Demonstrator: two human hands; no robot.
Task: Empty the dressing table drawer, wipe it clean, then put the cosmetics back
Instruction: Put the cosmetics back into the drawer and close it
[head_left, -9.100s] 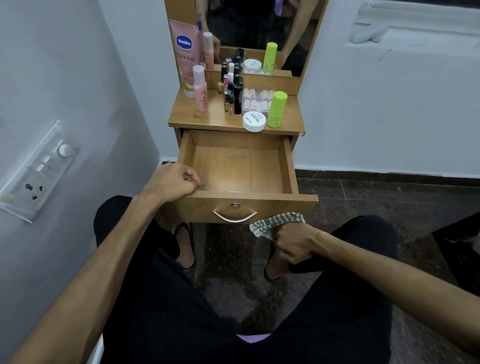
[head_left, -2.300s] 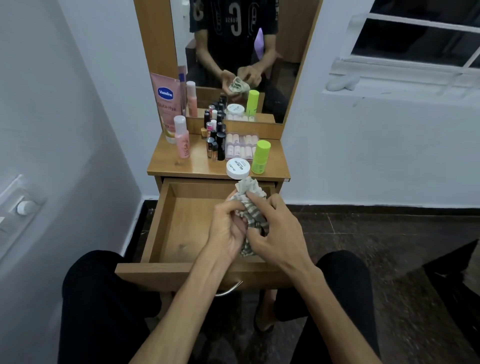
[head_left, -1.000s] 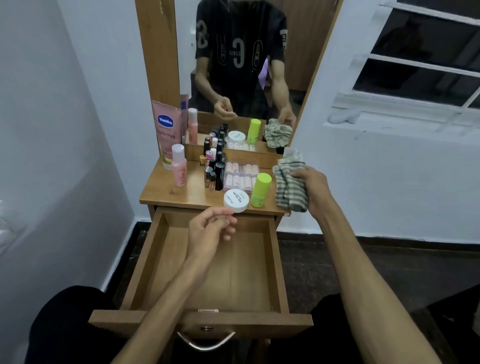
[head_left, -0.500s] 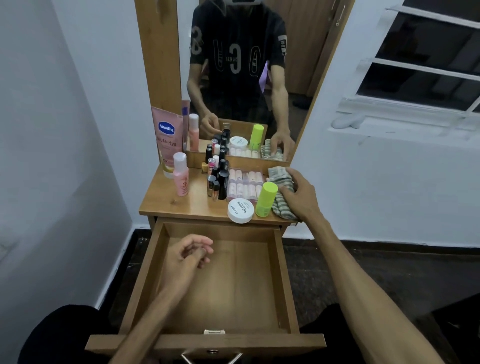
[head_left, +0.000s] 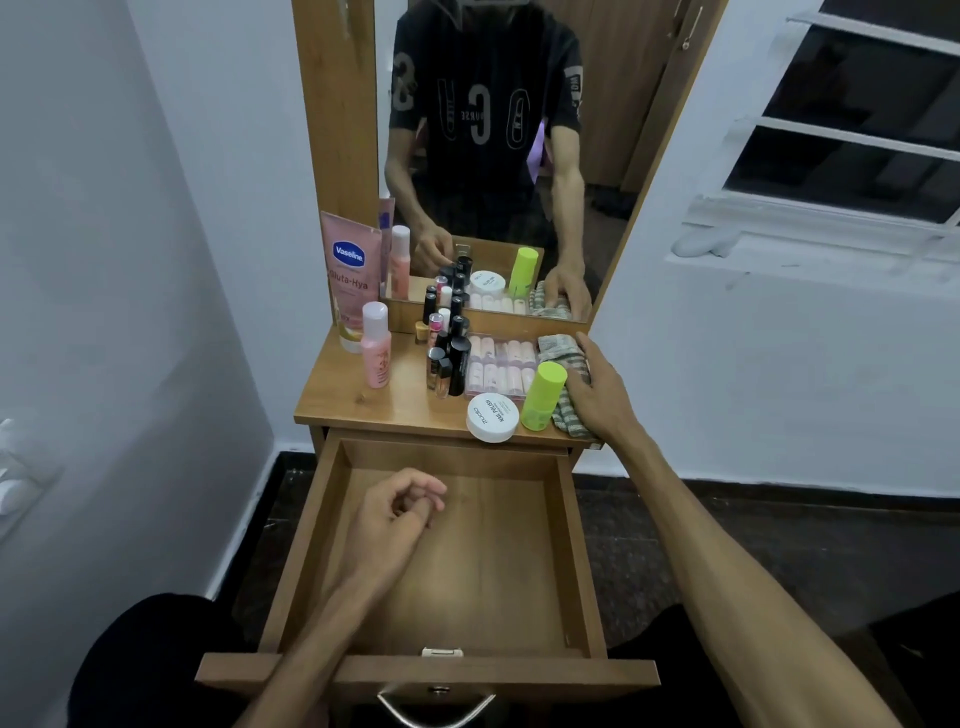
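The wooden drawer (head_left: 574, 545) stands pulled out and has nothing in it. My left hand (head_left: 395, 514) hovers over its back left part, fingers curled to the thumb and holding nothing. My right hand (head_left: 602, 395) lies over a striped cloth (head_left: 558, 345) at the right edge of the tabletop (head_left: 363, 400), fingers curved on it. On the tabletop stand a green bottle (head_left: 543, 395), a white jar (head_left: 492, 417), a clear box of pink tubes (head_left: 498, 364), several small dark bottles (head_left: 447, 358), a pink bottle (head_left: 375, 353) and a pink Vaseline tube (head_left: 349, 280).
A mirror (head_left: 493, 130) rises behind the tabletop and reflects me. White walls close in on both sides, with a switch plate (head_left: 15, 483) on the left wall and a window (head_left: 857, 130) at the upper right. My knees flank the drawer front and its metal handle (head_left: 436, 706).
My right hand carried the striped cloth from the drawer to the tabletop's right edge and set it down. My left hand let go of the cloth and sank over the drawer.
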